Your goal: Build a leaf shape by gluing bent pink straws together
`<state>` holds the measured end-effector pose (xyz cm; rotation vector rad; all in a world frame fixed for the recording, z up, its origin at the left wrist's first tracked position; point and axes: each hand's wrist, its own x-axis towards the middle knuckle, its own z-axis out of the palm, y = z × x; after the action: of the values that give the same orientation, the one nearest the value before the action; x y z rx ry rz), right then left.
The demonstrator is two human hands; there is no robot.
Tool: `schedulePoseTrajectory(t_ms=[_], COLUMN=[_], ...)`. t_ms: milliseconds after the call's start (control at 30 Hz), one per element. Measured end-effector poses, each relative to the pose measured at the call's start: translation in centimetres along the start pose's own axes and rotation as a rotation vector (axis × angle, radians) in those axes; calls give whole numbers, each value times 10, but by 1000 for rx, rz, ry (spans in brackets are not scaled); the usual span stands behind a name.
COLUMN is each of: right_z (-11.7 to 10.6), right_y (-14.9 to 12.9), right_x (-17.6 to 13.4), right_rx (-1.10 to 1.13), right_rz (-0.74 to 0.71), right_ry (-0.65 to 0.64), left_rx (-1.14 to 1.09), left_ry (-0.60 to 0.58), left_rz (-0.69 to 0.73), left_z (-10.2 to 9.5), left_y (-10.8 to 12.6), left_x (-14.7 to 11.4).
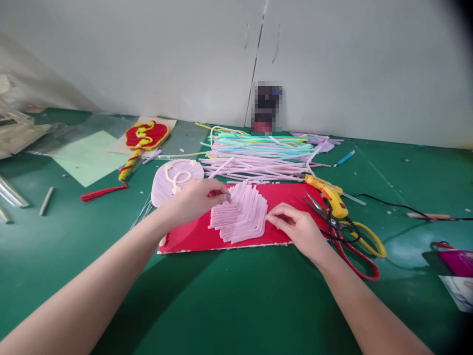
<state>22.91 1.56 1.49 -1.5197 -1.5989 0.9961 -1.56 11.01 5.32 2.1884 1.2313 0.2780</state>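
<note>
A pale pink panel of pipe cleaners (246, 212), laid side by side in bent V-shaped rows, lies on a red board (195, 234). My left hand (201, 197) is closed in a pinch at the panel's upper left edge; what its fingertips hold, if anything, is too small to make out. At the right edge, my right hand (295, 227) has thumb and forefinger pinched together on the panel's border. Behind my left hand sits a rounded lilac pipe-cleaner piece (162, 180) with a cream loop on it, partly covered by the hand.
Loose pipe cleaners (258, 167) are heaped behind the board. To the right lie a yellow glue gun (334, 197) with a black cord and scissors (358, 246) with red and yellow handles. A red-and-yellow fan with a tassel (146, 138) and green paper (86, 160) lie at left.
</note>
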Motion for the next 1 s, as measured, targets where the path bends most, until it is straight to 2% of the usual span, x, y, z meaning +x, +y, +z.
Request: schedulePoseTrajectory(t_ms=[133, 233, 433, 633, 767, 833, 1000], right_z=[2, 3, 2, 1, -3, -6, -9], right_y=[0, -1, -1, 0, 0, 2, 9], right_x=[0, -1, -3, -2, 1, 3, 5], right_rx=[52, 143, 159, 126, 52, 22, 122], right_rz=[46, 3, -43, -58, -123, -144, -72], right_ry=[60, 70, 53, 159, 332, 373, 244], left_rx=[73, 112, 144, -32, -177, -271, -400], left_ry=[99, 138, 80, 44, 73, 71, 45], left_rz=[-94, -159, -284, -156, -108, -61, 85], left_z=[-2, -1, 16, 24, 20, 18, 15], left_y=[0, -3, -15, -21, -11, -5, 10], left_x=[1, 3, 8, 11, 8, 6, 1])
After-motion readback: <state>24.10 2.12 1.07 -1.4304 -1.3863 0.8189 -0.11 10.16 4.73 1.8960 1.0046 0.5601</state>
